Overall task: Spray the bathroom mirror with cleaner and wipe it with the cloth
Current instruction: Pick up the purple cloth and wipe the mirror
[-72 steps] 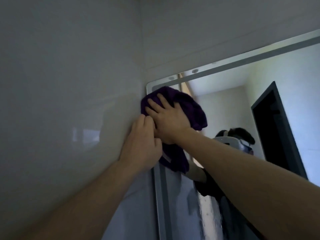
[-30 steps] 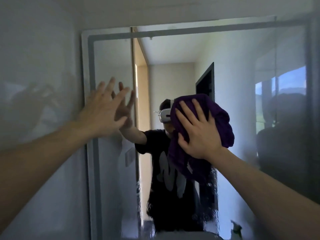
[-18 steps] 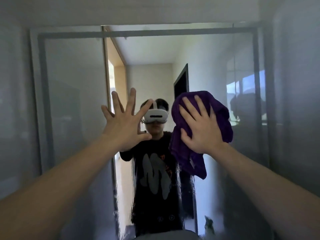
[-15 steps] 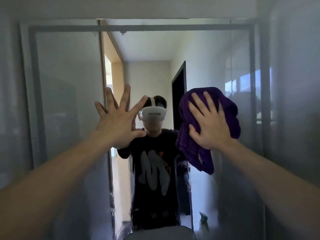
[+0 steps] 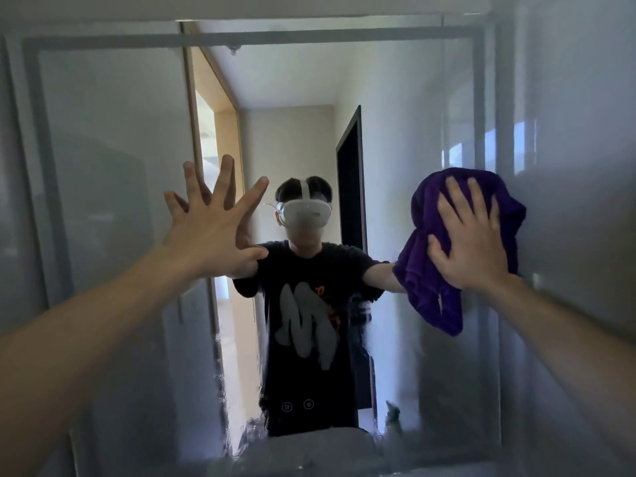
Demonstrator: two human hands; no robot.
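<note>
Left of the mirror [image 5: 103, 149] centre, the left hand [image 5: 213, 232] is raised with fingers spread wide and nothing held; whether the palm touches the glass cannot be told. Toward the mirror's right edge, the cloth [image 5: 430, 287] is pressed flat against the glass under the right hand [image 5: 471, 242], whose fingers are laid open over it rather than pinched, and a loose purple fold hangs below the palm. Along the mirror's lower band, wet streaks and droplets are seen, so spraying is judged done and wiping is the step in hand. At the mirror's bottom, right of centre, a dim reflected shape may be the spray bottle, but this is too blurred to tell. Next, the cloth is likely to be drawn down over the wet lower band, with steady pressure kept on it.
</note>
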